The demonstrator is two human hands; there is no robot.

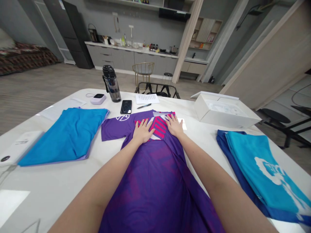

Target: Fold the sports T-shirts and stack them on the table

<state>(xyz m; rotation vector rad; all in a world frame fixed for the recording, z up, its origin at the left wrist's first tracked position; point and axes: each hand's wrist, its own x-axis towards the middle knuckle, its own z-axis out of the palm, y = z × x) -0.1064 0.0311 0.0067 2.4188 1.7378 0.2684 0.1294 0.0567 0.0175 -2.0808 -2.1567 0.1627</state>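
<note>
"What's closest to the camera?"

"Two bare forearms [97,191] reach out over a purple jersey [155,197], whose lower part runs out of view on the near side."

"And the hands?"

"Both are open. The left hand [143,131] and right hand [175,126] lie palm down with fingers spread, high on the jersey near the collar, on either side of its pink stripes [159,127]. Neither is gripping anything."

"Why flat like that?"

"My guess is that open palms pin the cloth to the table [48,191] without bunching it, and holding them apart spreads that pressure across the chest."

"Where's the jersey lying?"

"Mid-table, with its collar toward the far edge and one short sleeve [113,131] spread flat on the left."

"What's around it?"

"A folded blue cloth [65,136] lies just left of that sleeve, and a stack of teal and navy shirts [257,168] sits toward the right edge. Placed that way, they seem to leave the middle free for the jersey. Near the far edge are a water bottle [111,84], a phone [126,106], a sheet of paper [147,98] with a pen [144,105] at its lower edge, and an open white box [223,111] toward the right corner."
</note>
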